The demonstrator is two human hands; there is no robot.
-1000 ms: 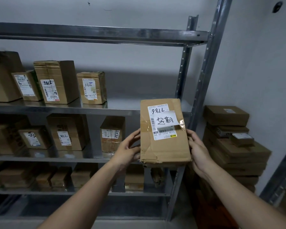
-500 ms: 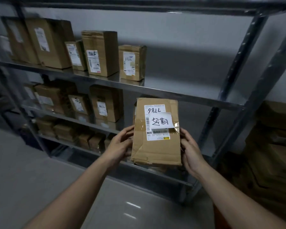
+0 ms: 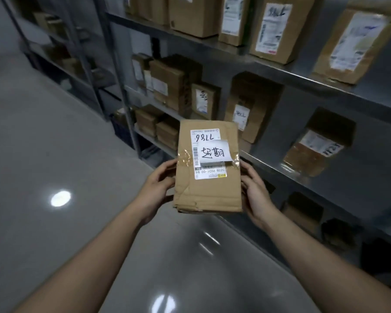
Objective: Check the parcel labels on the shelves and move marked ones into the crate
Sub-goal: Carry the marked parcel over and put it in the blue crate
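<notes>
A parcel (image 3: 209,172) sits between both hands, shelves (image 3: 280,71) of boxes to its right and behind.

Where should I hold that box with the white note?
By its two long side edges, one hand from each side, as the left hand and right hand do now. The box is flat and thin enough to clasp, and this keeps the note uncovered. Probably avoid the crumpled bottom edge.
</notes>
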